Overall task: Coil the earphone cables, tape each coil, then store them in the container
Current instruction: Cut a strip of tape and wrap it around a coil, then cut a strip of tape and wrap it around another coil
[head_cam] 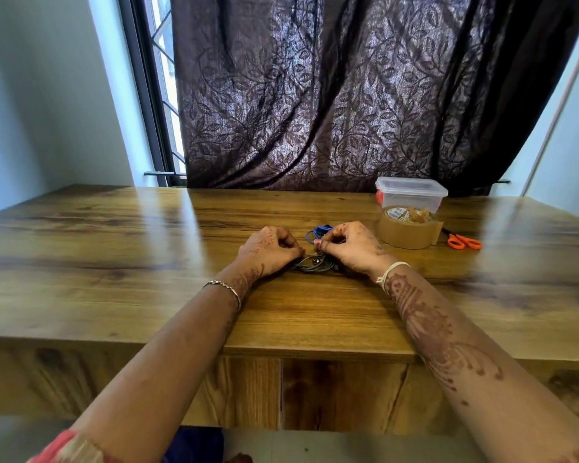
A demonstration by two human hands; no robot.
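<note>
A dark earphone cable point(315, 265) lies bunched on the wooden table point(147, 262) between my hands. My left hand point(269, 250) has its fingers curled at the bunch's left side and pinches the cable. My right hand point(348, 245) pinches it from the right, fingertips close to the left hand's. A blue earphone cable point(316, 232) lies coiled just behind them, partly hidden by my right hand. A roll of brown tape point(406, 230) stands to the right, and behind it a clear plastic container point(411, 192) with its lid on.
Orange-handled scissors point(463, 241) lie right of the tape roll. A dark patterned curtain point(348, 95) hangs behind the table's far edge, with a window at its left. The table's near edge runs below my forearms.
</note>
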